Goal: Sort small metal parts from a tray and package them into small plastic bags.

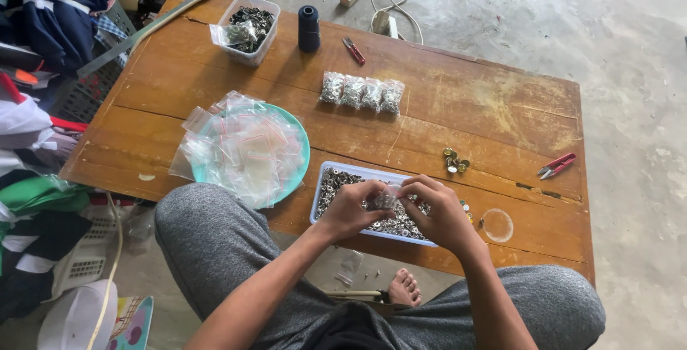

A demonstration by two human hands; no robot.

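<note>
**Both hands pinch a small clear bag above a tray of metal snaps**

A worn wooden tabletop [494, 107] fills most of the view, standing on a grey concrete floor [630, 49], with the seated person's grey-trousered knees at its near edge. To the left of it lies a heap of folded clothes [43, 49] in dark blue, white and green.

On the left part of the tabletop sits a round teal plate [299, 151] heaped with small clear zip bags [243, 149], some spilling over its rim. Just right of the plate, at the near edge, is a shallow pale blue tray [318, 196] filled with small metal snap parts [336, 182].

The left hand [351, 210] and the right hand [440, 210] meet above this tray. The fingers of both are curled closed, and between their tips they pinch a small clear bag [387, 197] that holds some metal pieces.

Further back, near the middle, a row of four filled bags [361, 94] lies side by side. At the far left stands a clear plastic tub [249, 29] of dark metal parts, with a dark thread cone [308, 28] upright beside it and a red thread snip [353, 51] to its right. A second red snip [556, 166] lies near the right edge, well apart from a small cluster of brass-coloured snaps [455, 162].
</note>
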